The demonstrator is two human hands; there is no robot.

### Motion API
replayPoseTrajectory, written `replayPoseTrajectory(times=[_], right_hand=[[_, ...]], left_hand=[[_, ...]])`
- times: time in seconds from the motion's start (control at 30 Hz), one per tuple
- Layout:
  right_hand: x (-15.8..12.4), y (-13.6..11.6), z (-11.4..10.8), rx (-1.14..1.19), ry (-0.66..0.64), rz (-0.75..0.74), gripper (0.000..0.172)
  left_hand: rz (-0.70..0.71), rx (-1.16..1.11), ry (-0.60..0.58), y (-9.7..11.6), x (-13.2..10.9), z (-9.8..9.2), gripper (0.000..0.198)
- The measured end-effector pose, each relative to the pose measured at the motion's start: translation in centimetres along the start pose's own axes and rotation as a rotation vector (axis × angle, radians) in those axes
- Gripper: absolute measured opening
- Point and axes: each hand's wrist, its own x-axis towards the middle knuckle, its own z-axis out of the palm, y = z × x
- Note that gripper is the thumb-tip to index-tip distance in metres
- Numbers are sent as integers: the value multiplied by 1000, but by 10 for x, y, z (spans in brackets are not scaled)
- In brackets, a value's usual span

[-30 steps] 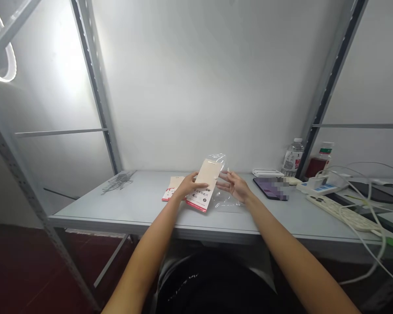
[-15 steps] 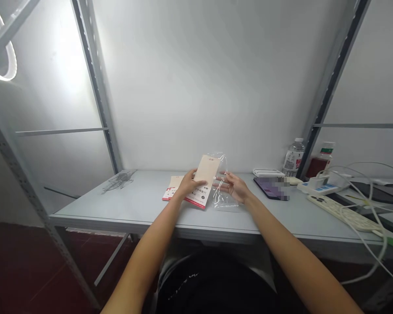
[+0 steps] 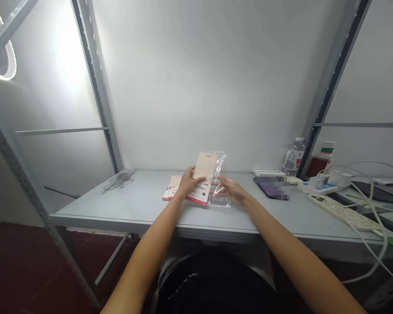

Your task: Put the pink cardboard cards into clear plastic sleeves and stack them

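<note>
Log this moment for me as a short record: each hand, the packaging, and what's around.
Left hand: holds the cream-and-red card, thumb across its front
Right hand: fingers extended at the clear plastic; firmness of grip unclear
Card and plastic: overlapping; whether the card is inside, cannot tell
Other cards: lying on the table, beside the left hand
Table's right side: phone, clear bottle with white cap

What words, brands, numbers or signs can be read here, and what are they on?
Card in the left hand: Chinese print, perhaps "用套尺"; the rest too small or blurred.
Cards beside it: print too small.
Clear bottle: red lettering, too blurred.
Other bottle: any print too small.
</note>
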Motion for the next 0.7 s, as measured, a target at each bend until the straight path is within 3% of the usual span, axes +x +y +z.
replayPoseTrajectory(times=[0.27, 0.7], right_hand=[[4, 2, -1, -36, 62, 34, 24], [3, 2, 0, -47, 24, 57, 27]], left_hand=[[6, 32, 70, 7, -3, 1, 59], [70, 73, 122, 4, -2, 3, 58]])
